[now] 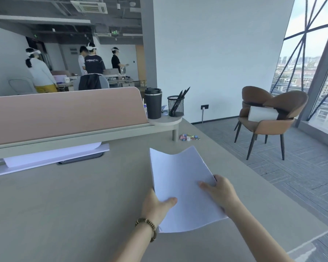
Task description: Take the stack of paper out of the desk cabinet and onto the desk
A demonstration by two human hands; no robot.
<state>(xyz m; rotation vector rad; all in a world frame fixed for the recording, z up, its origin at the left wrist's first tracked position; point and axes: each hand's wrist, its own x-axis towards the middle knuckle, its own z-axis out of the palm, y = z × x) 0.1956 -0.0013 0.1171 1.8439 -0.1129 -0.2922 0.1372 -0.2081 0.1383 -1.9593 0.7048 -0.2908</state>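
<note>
A stack of white paper (180, 178) is held over the grey desk (74, 205), right of centre, its far edge curling upward. My left hand (155, 205) grips the stack's left edge with the thumb on top. My right hand (220, 191) grips the right edge, thumb pressed onto the top sheet. I cannot tell whether the stack's underside touches the desk. The desk cabinet is out of view.
A pink divider panel (64, 114) runs along the desk's far side, with white sheets (51, 156) and a dark flat device (81, 159) below it. A black tumbler (153, 103) and mesh pen cup (176, 105) stand on a small shelf. Brown chairs (269, 118) stand at right; several people stand far off.
</note>
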